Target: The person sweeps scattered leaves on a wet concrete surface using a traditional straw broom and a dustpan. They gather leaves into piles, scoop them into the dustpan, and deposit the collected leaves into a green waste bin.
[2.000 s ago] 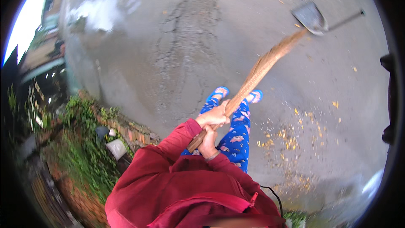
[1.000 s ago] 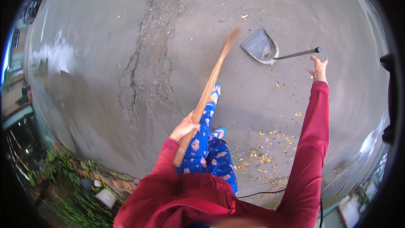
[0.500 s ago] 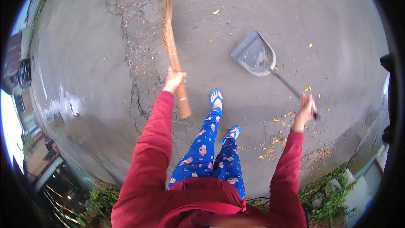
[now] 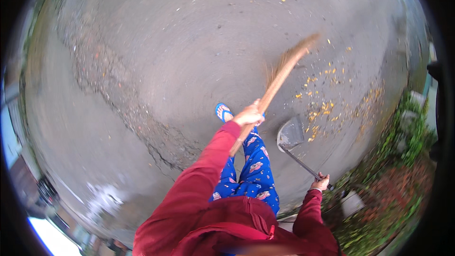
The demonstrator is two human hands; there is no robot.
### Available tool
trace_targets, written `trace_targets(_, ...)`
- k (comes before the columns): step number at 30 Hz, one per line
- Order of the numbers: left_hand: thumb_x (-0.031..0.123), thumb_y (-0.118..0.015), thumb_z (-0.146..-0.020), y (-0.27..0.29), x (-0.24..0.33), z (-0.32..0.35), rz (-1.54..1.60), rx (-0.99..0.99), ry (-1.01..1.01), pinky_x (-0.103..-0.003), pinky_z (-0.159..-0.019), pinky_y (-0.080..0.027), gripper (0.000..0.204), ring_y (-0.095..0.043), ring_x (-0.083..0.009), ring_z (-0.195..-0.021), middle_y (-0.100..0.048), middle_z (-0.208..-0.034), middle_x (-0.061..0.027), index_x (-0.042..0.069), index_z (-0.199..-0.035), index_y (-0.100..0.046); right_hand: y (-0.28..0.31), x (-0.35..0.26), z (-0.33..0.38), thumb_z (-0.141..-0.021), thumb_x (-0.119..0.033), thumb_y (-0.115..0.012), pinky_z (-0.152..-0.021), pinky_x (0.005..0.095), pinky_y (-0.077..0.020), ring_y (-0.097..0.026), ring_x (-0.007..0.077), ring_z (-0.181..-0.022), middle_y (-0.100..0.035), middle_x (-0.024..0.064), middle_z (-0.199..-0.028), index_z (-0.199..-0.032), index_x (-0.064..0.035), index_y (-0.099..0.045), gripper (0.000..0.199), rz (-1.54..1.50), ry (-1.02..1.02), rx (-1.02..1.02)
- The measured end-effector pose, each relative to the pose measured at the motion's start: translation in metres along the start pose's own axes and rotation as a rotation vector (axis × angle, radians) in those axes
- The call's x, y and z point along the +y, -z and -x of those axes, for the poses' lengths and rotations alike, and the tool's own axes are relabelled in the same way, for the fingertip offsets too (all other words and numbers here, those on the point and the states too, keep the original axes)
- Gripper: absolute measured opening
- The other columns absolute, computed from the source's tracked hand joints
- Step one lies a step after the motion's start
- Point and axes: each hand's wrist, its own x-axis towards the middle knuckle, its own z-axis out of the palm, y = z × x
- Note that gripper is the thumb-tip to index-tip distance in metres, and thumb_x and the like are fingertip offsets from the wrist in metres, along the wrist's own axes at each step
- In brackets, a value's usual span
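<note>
A straw broom [image 4: 283, 72] slants up and to the right from my left hand [image 4: 250, 114], which is wrapped round its handle. Its bristle end is blurred and reaches the far side of some scattered yellow leaves [image 4: 324, 109]. My right hand [image 4: 321, 182] is closed on the dark handle of a long-handled grey dustpan [image 4: 291, 133]. The pan lies low by my legs, its wide mouth facing the leaves on the right. A little dirt shows on the pan; whether any leaves lie in it I cannot tell.
Grey pavement [image 4: 199, 52] spreads all round me, with a rough cracked strip [image 4: 128, 109] on the left. Green plants [image 4: 388, 161] line the right edge, near a pale block [image 4: 351, 203]. A wet patch [image 4: 105, 200] shines at lower left. My feet wear blue flip-flops [image 4: 223, 112].
I have turned to the right, toward the leaves. The broom has swung from pointing straight ahead to slanting right. The dustpan has come nearer my legs, its mouth now toward the leaves.
</note>
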Motion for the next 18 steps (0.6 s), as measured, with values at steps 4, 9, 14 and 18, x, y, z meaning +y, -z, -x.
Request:
trace_targets(4, 0.008, -0.062, -0.070, 0.045, 0.014, 0.069, 0.177, 0.100, -0.042, -0.028, -0.047, -0.044, 0.081, -0.050, -0.0129, -0.058, -0.051, -0.091, -0.0042, 0.012, -0.142, -0.026, 0.096, 0.050, -0.029, -0.088, -0.059, -0.050, -0.086, 0.0543, -0.0432, -0.045, 0.0285, -0.116, -0.048, 0.0120, -0.126, -0.112, -0.0166, -0.048, 0.049, 0.058, -0.368, 0.054)
trace_targets(9, -0.002, -0.057, -0.070, 0.134, -0.001, 0.120, 0.156, 0.611, 0.236, -0.030, -0.040, -0.044, 0.073, -0.049, -0.0133, -0.046, -0.051, -0.070, -0.0047, 0.015, -0.136, -0.030, 0.143, 0.131, -0.027, -0.084, -0.066, -0.048, -0.088, 0.0506, -0.0500, -0.043, 0.0343, -0.121, -0.029, 0.0169, -0.142, -0.130, -0.0161, -0.041, 0.068, -0.375, -0.560, 0.240)
trace_targets(14, 0.016, -0.058, -0.078, 0.229, -0.005, 0.028, 0.628, 0.632, 0.002, -0.030, -0.046, -0.045, 0.013, -0.052, -0.0158, -0.051, -0.051, -0.063, -0.0041, 0.006, -0.075, -0.050, 0.146, 0.179, -0.038, -0.089, -0.060, -0.044, -0.085, 0.0480, -0.0545, -0.045, 0.0349, -0.121, -0.036, 0.0228, -0.136, -0.132, -0.0070, -0.036, 0.068, -0.755, -0.547, 0.440)
trace_targets(18, 0.022, -0.061, -0.077, 0.176, 0.030, -0.112, 0.582, 0.510, -0.013, -0.031, -0.054, -0.046, 0.019, -0.054, -0.0165, -0.062, -0.053, -0.069, -0.0029, 0.004, -0.078, -0.055, 0.156, 0.206, -0.031, -0.086, -0.054, -0.055, -0.085, 0.0514, -0.0535, -0.047, 0.0358, -0.119, -0.040, 0.0237, -0.132, -0.123, -0.0027, -0.041, 0.065, -0.846, -0.645, 0.645)
